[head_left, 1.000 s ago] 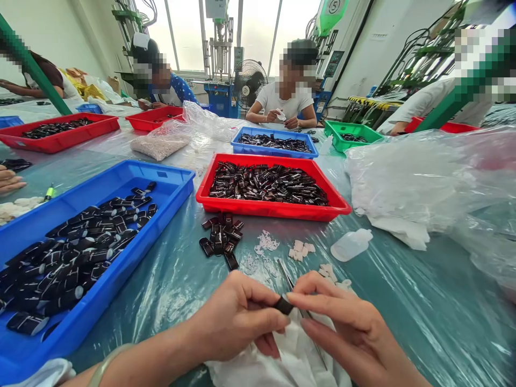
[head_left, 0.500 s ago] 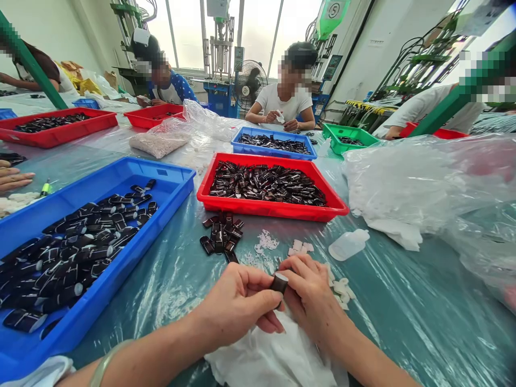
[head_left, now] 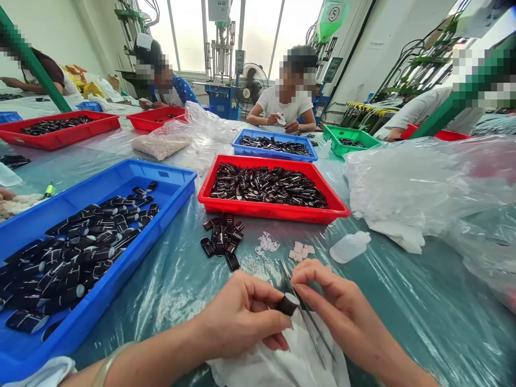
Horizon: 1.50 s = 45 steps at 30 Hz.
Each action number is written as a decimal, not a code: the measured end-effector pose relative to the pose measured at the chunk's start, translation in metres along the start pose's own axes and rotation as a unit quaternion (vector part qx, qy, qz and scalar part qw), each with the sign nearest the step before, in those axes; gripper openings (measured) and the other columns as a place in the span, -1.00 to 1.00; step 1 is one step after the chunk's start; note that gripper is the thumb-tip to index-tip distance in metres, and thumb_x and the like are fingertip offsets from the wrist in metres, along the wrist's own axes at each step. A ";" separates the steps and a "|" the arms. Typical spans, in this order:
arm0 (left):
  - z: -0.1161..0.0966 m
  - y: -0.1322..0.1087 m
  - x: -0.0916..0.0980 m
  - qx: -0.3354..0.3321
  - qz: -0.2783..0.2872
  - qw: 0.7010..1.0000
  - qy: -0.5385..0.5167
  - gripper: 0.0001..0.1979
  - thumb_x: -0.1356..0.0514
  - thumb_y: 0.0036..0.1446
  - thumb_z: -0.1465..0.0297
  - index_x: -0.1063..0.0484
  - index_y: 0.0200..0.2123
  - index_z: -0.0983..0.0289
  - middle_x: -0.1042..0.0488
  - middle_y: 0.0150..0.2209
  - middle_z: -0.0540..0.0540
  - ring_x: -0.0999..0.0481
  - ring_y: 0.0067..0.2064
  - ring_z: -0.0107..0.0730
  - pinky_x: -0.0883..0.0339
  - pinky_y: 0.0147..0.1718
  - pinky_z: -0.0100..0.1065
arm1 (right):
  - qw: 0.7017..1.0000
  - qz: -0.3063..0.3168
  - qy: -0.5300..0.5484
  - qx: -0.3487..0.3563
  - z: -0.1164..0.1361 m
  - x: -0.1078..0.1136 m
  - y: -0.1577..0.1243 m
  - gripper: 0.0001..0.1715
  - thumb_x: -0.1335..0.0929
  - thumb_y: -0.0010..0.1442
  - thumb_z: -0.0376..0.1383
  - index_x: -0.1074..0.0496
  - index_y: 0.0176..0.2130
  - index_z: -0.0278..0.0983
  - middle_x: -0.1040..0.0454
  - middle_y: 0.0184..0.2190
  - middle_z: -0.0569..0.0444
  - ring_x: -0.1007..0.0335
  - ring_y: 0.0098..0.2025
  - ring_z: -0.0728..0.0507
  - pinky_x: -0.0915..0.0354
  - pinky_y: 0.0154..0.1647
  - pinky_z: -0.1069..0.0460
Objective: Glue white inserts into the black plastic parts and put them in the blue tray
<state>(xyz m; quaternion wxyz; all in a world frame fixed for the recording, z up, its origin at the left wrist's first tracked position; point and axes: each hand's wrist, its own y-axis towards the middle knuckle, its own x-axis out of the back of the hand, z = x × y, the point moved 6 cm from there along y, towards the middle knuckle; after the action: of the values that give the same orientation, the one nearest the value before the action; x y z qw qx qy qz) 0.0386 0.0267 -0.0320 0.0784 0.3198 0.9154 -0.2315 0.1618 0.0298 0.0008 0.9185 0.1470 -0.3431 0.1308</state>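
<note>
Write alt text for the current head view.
A person's left hand holds a small black piece over a white cloth; the right hand is at metal tweezers beside it. Beyond, a red tray and, to its left, a large blue tray hold many black pieces; co-workers are across the table.

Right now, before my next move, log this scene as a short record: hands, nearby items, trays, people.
left hand: pinching a black piece, pale end toward the right hand
right hand: fingertips at the metal tweezers; grip unclear
below hands: white cloth
ahead of hands: loose black pieces, small pale blocks, translucent bottle lying on its side
left tray: blue tray holding black pieces
front tray: red tray, heaped with black pieces
opposite: seated co-worker holding something white
</note>
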 end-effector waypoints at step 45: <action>-0.009 -0.007 -0.007 -0.112 0.059 0.959 0.251 -0.79 -0.13 -0.01 0.52 -0.57 -0.34 0.35 -0.34 -0.61 -0.04 -0.31 -0.55 -0.57 -0.15 -0.54 -0.57 | 0.815 0.138 0.489 -0.277 -0.012 -0.029 -0.024 -0.85 -0.48 -0.10 -0.21 -0.60 -0.47 -0.24 -0.27 -0.52 0.14 -0.13 -0.51 0.08 -0.13 -0.52 0.18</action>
<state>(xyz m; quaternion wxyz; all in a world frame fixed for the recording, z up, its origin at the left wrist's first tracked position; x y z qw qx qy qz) 0.0397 0.0221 -0.0196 -0.1052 0.4105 0.9051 -0.0341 0.1558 0.0082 -0.0319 0.9395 -0.2457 0.1131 0.2100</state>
